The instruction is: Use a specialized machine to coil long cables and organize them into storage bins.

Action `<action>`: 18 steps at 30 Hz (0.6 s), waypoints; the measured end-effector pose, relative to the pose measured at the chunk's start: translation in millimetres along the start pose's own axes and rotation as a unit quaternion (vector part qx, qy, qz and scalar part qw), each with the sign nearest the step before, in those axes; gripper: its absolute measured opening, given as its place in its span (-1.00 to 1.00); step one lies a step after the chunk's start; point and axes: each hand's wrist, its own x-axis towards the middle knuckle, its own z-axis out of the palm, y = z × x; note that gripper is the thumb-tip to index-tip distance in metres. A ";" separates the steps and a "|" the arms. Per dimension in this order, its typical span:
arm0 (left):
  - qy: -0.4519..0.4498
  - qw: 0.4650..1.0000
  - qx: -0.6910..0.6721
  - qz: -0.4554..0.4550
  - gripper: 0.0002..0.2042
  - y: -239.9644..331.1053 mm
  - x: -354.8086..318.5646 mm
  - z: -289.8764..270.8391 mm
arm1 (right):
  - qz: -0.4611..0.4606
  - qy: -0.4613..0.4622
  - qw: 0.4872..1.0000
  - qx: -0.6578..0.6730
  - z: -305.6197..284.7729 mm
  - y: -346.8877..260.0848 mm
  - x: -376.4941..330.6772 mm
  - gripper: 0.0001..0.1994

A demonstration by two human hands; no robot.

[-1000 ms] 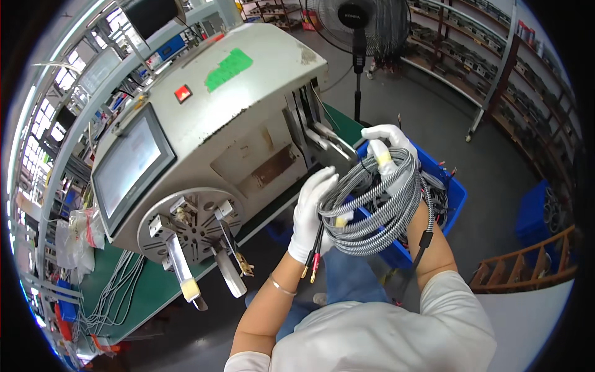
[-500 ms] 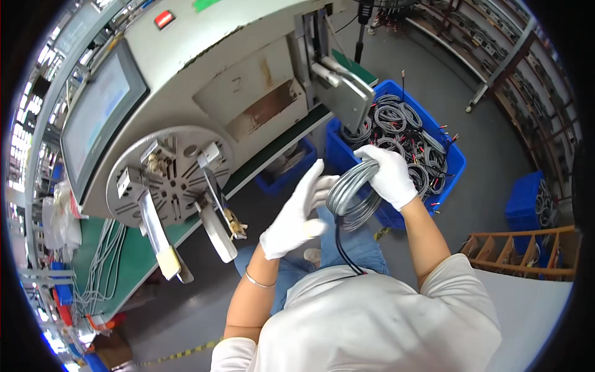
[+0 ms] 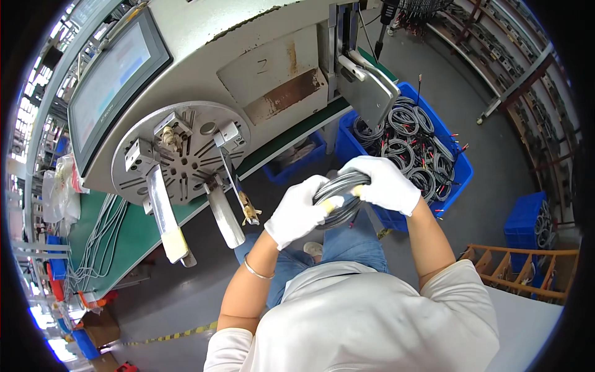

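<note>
Cable coil [image 3: 338,185]: up over the jeans [image 3: 356,248], just off the blue bin [image 3: 347,142]!
Left hand [image 3: 296,214]: clasping its left side.
Right hand [image 3: 388,185]: gripping its right!
Gap: slim, left hand to metal prongs [image 3: 224,217].

White gloves [image 3: 390,186], bangle [image 3: 256,271], white shirt [image 3: 365,316], blue jeans [image 3: 355,249]

Brightly lit; overexposed far left; edges bowed.
</note>
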 end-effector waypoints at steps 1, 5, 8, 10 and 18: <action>0.011 0.997 0.044 0.055 -0.67 -0.7 -0.6 1.5 | -0.015 -0.023 0.999 0.023 0.0 -4.6 -0.7 -0.67; -0.005 0.984 0.166 0.070 -0.68 -6.1 -5.8 -6.3 | -0.048 -0.061 0.991 0.108 -13.3 -14.3 1.3 -0.72; -0.011 0.994 0.073 0.075 -0.75 -8.9 -13.2 -12.3 | 0.047 -0.074 0.989 0.117 -19.4 -15.2 1.1 -0.73; -0.002 0.999 -0.022 0.041 -0.78 -8.4 -21.0 -8.9 | 0.079 -0.054 0.990 0.108 -13.0 -14.8 3.1 -0.71; 0.011 0.984 0.109 0.142 -0.74 5.3 -20.8 -12.2 | -0.079 -0.091 0.992 0.023 5.7 -24.3 -0.1 -0.87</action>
